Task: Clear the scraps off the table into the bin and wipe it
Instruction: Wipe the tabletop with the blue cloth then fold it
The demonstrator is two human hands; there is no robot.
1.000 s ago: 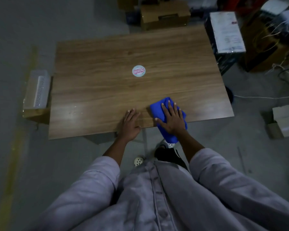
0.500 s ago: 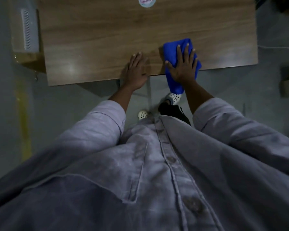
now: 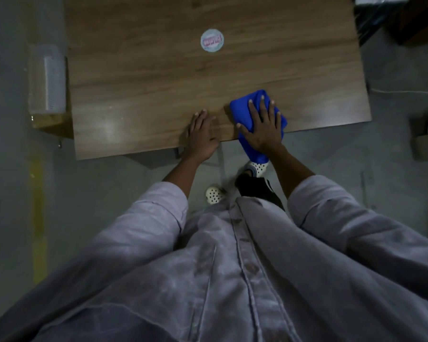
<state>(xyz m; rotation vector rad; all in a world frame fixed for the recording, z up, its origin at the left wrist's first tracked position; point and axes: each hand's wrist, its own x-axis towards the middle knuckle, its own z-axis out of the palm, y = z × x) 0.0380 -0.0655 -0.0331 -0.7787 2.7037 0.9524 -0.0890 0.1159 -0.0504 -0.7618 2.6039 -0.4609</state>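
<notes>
A: Where is the cloth, and which hand has it?

B: The blue cloth (image 3: 245, 107) lies at the near edge of the bench (image 3: 158, 95), right of centre. Its lower end droops over the edge. The right hand (image 3: 263, 129) lies flat on top with the fingers spread wide, pressing rather than gripping. I'd say the spread is there to keep the cloth flat under the palm for a wiping stroke.

A: And the left hand?

B: The left hand (image 3: 200, 137) is just beside it, apart from the cloth. The palm is down on bare wood at the same edge, fingers straight, holding nothing. It looks like a brace for the lean over the bench.

A: Any scraps?

B: None visible on the wood. There is only a round sticker (image 3: 211, 40) farther in, well apart from both hands. Judging by that, clearing is done and wiping is the step in hand.

A: The bin?

B: A clear ribbed container (image 3: 46, 80) sits against the bench's left side. I can't tell whether that is the bin.
</notes>
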